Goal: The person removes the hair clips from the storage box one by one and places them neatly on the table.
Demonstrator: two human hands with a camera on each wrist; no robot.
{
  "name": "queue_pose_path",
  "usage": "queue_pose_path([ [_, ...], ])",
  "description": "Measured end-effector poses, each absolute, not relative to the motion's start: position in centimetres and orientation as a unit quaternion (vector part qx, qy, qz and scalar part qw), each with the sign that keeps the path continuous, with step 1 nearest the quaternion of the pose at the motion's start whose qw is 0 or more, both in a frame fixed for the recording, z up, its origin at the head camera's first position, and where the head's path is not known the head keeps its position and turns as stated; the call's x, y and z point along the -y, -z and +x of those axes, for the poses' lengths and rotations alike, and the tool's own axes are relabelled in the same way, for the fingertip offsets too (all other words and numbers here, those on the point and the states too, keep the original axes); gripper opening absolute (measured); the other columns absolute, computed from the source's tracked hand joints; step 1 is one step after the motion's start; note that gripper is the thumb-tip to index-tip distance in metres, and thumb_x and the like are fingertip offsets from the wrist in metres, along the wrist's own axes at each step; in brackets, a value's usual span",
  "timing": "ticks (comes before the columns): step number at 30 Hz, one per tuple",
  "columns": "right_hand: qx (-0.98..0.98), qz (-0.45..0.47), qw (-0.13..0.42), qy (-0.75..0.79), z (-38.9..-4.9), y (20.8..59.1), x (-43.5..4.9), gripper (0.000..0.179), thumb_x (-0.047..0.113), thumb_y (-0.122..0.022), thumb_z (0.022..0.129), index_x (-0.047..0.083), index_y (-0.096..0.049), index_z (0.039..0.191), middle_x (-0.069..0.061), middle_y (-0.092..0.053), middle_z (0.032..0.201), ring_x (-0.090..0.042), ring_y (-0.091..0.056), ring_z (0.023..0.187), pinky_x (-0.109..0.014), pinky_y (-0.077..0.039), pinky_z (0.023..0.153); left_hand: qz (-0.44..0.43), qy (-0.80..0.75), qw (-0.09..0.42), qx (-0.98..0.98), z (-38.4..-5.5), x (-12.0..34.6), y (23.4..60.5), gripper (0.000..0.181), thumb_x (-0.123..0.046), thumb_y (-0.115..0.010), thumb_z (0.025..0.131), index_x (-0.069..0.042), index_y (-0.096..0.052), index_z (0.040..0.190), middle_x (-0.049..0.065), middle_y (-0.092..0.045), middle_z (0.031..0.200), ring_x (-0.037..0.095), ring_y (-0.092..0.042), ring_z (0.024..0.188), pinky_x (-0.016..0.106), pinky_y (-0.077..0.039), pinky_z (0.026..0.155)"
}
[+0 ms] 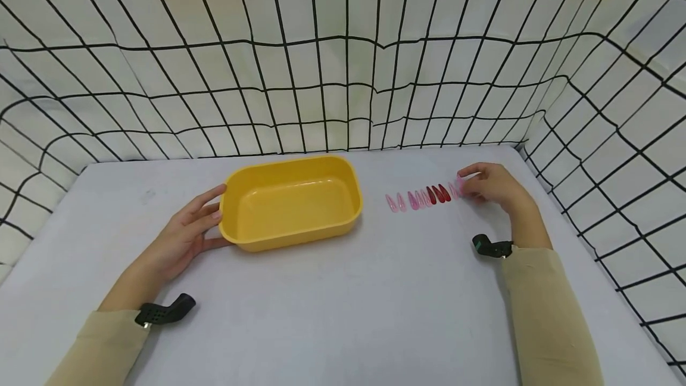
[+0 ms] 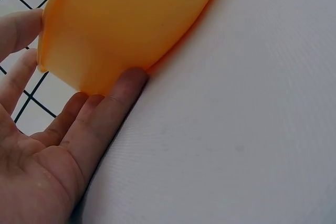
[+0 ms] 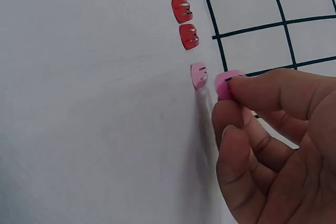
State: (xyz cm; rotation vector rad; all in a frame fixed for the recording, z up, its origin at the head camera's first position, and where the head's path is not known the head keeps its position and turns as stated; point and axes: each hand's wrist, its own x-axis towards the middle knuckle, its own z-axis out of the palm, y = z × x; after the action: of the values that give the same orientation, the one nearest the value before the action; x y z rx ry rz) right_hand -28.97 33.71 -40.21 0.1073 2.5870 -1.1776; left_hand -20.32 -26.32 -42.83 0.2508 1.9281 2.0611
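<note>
A yellow plastic tub [image 1: 300,237] stands left of centre on the white table. My left hand [image 1: 184,240] touches its left end, fingertips at the rim and thumb low against the side, with the fingers fairly straight. To the right of the tub lies a row of pink and red snap hair clips, among them a red hair clip [image 3: 189,36] and a pale pink hair clip [image 3: 198,75]. At the row's right end my right hand [image 1: 493,186] pinches a bright pink hair clip [image 3: 223,85] between thumb and fingers; they partly cover it.
Black wire mesh [image 1: 348,64] rises along the back and both sides of the white table [image 1: 343,314]. Each wrist wears a black device, such as the left wrist device [image 1: 166,310]. The row of clips runs between the tub and the right hand.
</note>
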Motion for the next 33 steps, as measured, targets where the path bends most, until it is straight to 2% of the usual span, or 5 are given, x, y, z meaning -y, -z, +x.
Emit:
queue_pose_path([
  [5, -0.908, 0.045, 0.173, 0.378, -28.9, 40.4, -33.5, 0.037, 0.019, -0.063, 0.095, 0.007, -0.059, 0.129, -0.011, -0.065, 0.103, -0.022, -0.061, 0.083, -0.028, -0.053, 0.072, 0.085, -0.719, 0.154, -0.673, -20.1, 26.3, 42.7, 0.056, -0.014, -0.047, 0.106, -0.024, -0.029, 0.158, 0.001, -0.038, 0.143, 0.009, -0.064, 0.111, 0.036, -0.059, 0.086],
  [14, -0.922, 0.051, 0.164, 0.347, -28.8, 40.7, -33.1, 0.033, 0.016, -0.060, 0.096, 0.005, -0.061, 0.128, -0.014, -0.063, 0.105, -0.022, -0.060, 0.084, -0.026, -0.053, 0.071, 0.070, -0.708, 0.154, -0.685, -19.9, 26.1, 42.7, 0.057, -0.017, -0.049, 0.106, -0.026, -0.027, 0.158, 0.012, -0.027, 0.152, 0.008, -0.064, 0.112, 0.035, -0.059, 0.086],
  [22, -0.921, 0.048, 0.164, 0.352, -29.0, 41.0, -33.0, 0.034, 0.018, -0.059, 0.097, 0.005, -0.060, 0.128, -0.017, -0.063, 0.112, -0.022, -0.061, 0.085, -0.027, -0.055, 0.071, 0.067, -0.707, 0.152, -0.687, -19.7, 26.2, 42.8, 0.057, -0.018, -0.050, 0.106, -0.026, -0.028, 0.158, 0.010, -0.029, 0.151, 0.008, -0.064, 0.111, 0.036, -0.059, 0.086],
  [29, -0.928, 0.015, 0.100, 0.360, -28.7, 40.3, -32.0, 0.036, 0.024, -0.057, 0.100, 0.009, -0.059, 0.132, -0.016, -0.062, 0.110, -0.029, -0.060, 0.092, -0.029, -0.052, 0.073, 0.074, -0.698, 0.151, -0.696, -19.8, 26.2, 43.1, 0.057, -0.018, -0.048, 0.106, -0.025, -0.026, 0.158, 0.015, -0.026, 0.154, 0.008, -0.063, 0.113, 0.036, -0.059, 0.087],
  [33, -0.917, -0.027, 0.034, 0.397, -28.2, 39.0, -30.5, 0.038, 0.033, -0.058, 0.100, 0.012, -0.059, 0.132, -0.014, -0.061, 0.115, -0.031, -0.061, 0.101, -0.037, -0.054, 0.079, 0.078, -0.637, 0.136, -0.755, -20.1, 25.6, 42.8, 0.059, -0.027, -0.051, 0.105, -0.033, -0.025, 0.158, 0.019, -0.023, 0.159, 0.011, -0.061, 0.118, 0.038, -0.059, 0.087],
])
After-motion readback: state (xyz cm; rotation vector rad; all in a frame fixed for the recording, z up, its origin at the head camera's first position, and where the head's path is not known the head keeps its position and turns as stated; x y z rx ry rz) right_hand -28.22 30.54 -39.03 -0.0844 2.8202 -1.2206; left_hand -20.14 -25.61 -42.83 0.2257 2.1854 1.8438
